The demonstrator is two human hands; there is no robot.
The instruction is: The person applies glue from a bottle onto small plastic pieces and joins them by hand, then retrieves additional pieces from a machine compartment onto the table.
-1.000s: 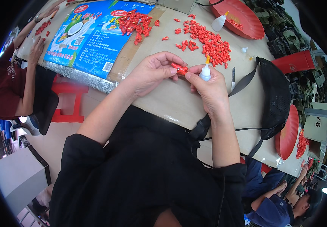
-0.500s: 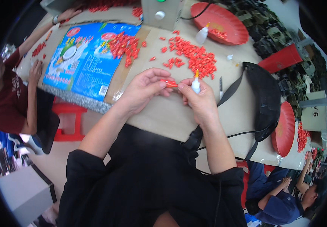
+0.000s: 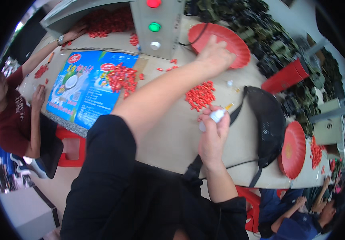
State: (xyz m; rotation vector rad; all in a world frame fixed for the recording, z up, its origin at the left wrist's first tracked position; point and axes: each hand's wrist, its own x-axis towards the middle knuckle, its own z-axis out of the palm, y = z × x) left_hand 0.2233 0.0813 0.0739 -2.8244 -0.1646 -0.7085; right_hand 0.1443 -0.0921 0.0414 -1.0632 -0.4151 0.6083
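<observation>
My right hand [image 3: 214,134] grips a small white squeeze bottle [image 3: 217,115] with a yellow pointed tip, tilted up to the right. Stretched across the table, my left hand [image 3: 217,59] is over the far red fluted dish [image 3: 239,45]. Its fingers point down into the dish and are partly hidden and blurred, so I cannot make out what they hold. Below my left forearm lies a pile of small glossy red pieces [image 3: 200,96], close to the bottle. More red pieces [image 3: 121,79] lie on a flat blue printed carton [image 3: 86,86].
A grey box with coloured buttons [image 3: 155,40] stands at the far side. At right lie a black waist bag [image 3: 266,124] with straps and a second red dish [image 3: 294,150]. Another person [image 3: 14,112] sits at left; dark green items [image 3: 276,48] are heaped at the back.
My left hand has left the red piece held between both hands and reached far right to the dish. My right hand keeps the bottle, now tilted. The view has shifted.
</observation>
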